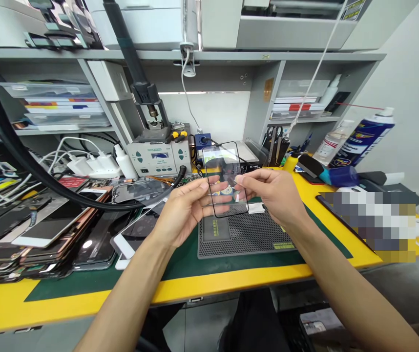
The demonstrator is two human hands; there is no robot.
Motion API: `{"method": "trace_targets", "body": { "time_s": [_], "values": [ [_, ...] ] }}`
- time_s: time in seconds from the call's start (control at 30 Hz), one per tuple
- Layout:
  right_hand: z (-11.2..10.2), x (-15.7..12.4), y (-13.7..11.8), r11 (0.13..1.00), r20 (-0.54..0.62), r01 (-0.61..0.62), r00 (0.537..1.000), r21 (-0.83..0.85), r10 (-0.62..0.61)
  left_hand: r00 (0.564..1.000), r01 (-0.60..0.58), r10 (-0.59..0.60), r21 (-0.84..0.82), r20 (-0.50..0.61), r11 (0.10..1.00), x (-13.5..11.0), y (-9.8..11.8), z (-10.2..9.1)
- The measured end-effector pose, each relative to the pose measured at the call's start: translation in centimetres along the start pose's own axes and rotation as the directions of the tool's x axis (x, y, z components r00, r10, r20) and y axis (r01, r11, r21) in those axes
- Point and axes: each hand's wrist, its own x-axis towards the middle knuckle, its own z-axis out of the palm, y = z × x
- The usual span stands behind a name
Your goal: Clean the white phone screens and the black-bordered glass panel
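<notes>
Between my two hands a clear phone screen glass with a thin black border (225, 168) is held upright above the bench. My left hand (189, 205) grips its left edge, thumb in front and fingers spread behind, visible through the glass. On the opposite edge, my right hand (268, 190) pinches it between thumb and fingers. Below lies a grey perforated work mat (246, 239) on a green mat (180, 269). A small white piece (256, 208) rests on the grey mat just under the glass.
Stacked phones and screens (59, 220) crowd the left. Behind stands a grey control station (160, 157); a black hose (15, 166) arcs across the left. Spray can (365, 139), clear bottle (334, 142) and blurred item (381, 220) occupy the right. Yellow bench edge (231, 278) runs in front.
</notes>
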Motion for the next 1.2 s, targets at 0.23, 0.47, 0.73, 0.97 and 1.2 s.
{"method": "trace_targets", "body": {
  "time_s": [0.23, 0.47, 0.73, 0.97, 1.2],
  "values": [
    [-0.1, 0.0, 0.0, 1.000, 0.001, 0.005, 1.000, -0.025, -0.005, 1.000, -0.002, 0.002, 0.012, 0.001, 1.000, -0.1, 0.1, 0.2],
    [-0.1, -0.2, -0.1, 0.999, 0.011, 0.017, 1.000, -0.038, -0.017, 0.999, -0.030, 0.030, 0.006, 0.023, 1.000, -0.2, 0.1, 0.2],
    [-0.1, -0.6, -0.7, 0.997, 0.007, 0.035, 0.999, -0.071, -0.035, 0.998, -0.056, 0.055, 0.024, 0.022, 0.998, -0.4, 0.1, 0.3],
    [0.0, -0.8, -1.2, 0.996, 0.018, 0.037, 0.999, -0.086, -0.036, 0.995, -0.085, 0.083, 0.028, 0.055, 0.996, -0.6, 0.1, 0.2],
    [0.0, -0.8, -1.3, 0.993, 0.014, 0.050, 0.999, -0.104, -0.049, 0.994, -0.097, 0.094, 0.048, 0.060, 0.994, -0.8, 0.2, 0.3]
  ]
}}
